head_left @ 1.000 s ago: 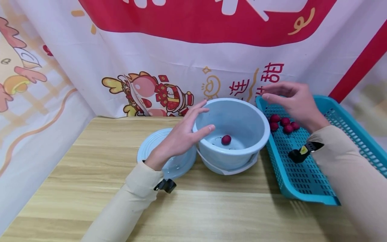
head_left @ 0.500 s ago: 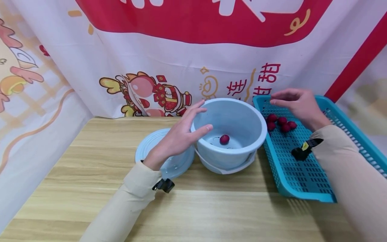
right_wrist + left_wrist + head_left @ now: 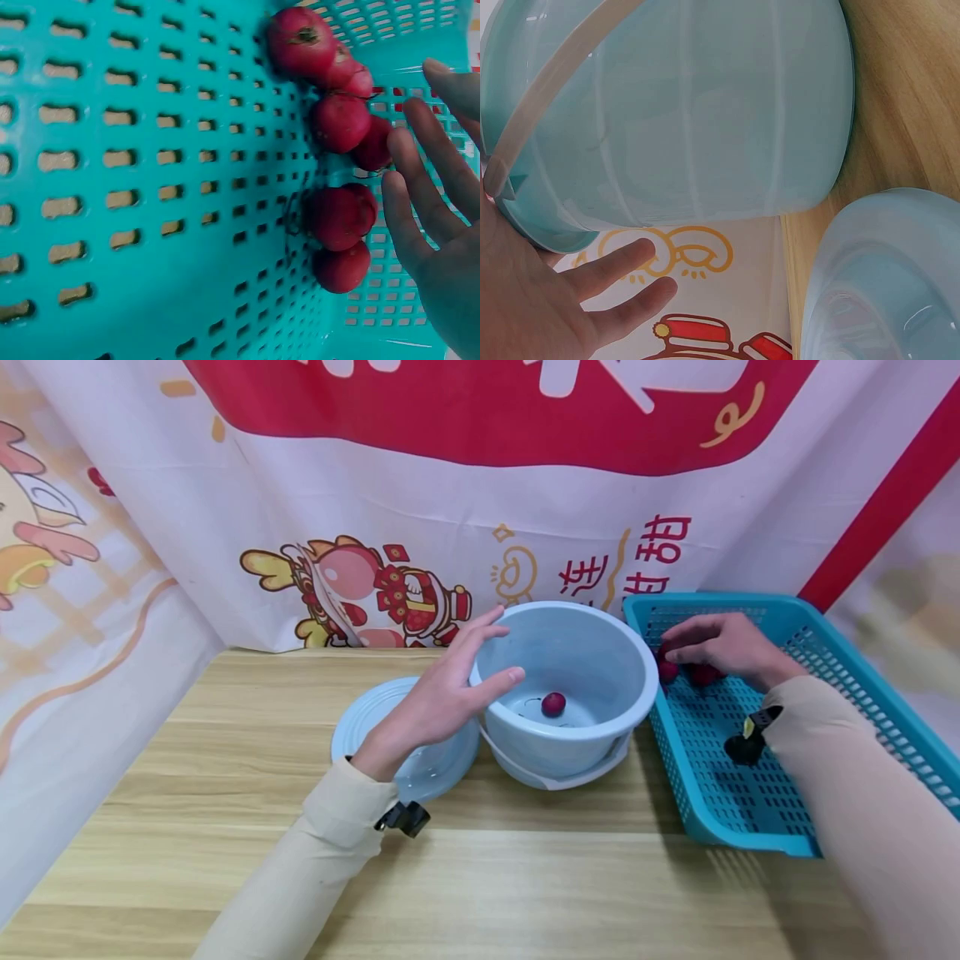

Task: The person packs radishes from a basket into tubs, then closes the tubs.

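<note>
My left hand [image 3: 442,693] lies at the left rim of a light blue bucket [image 3: 555,752], thumb and fingers spread around its edge and nothing pinched. One red radish [image 3: 553,704] sits on the bucket's floor. My right hand [image 3: 726,647] is down inside a teal plastic basket [image 3: 757,842], over a cluster of radishes [image 3: 341,122]. In the right wrist view its fingers [image 3: 431,176] are fairly straight and reach right up to the radishes, none gripped between them. From the head, the hand covers part of the cluster.
A round light blue lid [image 3: 375,718] lies on the wooden table [image 3: 225,827] left of the bucket, under my left forearm. The bucket's pale handle [image 3: 547,90] hangs down against its side. A printed cloth [image 3: 420,493] closes off the back.
My right hand has lowered from above the basket into it, down to the radishes. The left hand holds its place at the bucket's rim. The head view has shifted slightly.
</note>
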Tool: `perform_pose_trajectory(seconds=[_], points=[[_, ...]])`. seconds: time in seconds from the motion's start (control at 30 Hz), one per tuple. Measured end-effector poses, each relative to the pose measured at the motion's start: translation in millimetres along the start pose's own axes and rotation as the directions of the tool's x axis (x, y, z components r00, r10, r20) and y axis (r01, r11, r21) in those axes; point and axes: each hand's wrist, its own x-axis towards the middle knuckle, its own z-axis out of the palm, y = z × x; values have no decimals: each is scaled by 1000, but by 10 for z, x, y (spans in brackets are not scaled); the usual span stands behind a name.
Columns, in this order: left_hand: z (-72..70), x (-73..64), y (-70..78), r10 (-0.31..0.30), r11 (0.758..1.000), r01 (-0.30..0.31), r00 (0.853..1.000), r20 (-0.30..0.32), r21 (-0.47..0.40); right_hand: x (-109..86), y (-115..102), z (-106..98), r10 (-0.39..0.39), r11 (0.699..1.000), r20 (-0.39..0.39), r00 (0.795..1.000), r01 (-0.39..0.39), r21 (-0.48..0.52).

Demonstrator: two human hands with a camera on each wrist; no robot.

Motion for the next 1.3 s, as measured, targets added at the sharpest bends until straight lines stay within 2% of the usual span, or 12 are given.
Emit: perform_pose_trajectory(seconds=[0.43,0.83,1.3], points=[[8,13,-11,4,1000,-4,1000,4,5,59,118,20,45,996,30,999,-43,-80],[-2,12,-5,5,1000,-5,1000,2,1,105,130,1,86,990,62,994,-78,-118],[-7,16,-14,-1,1000,1,1000,-1,1,111,113,4,69,977,95,993,-48,-207]])
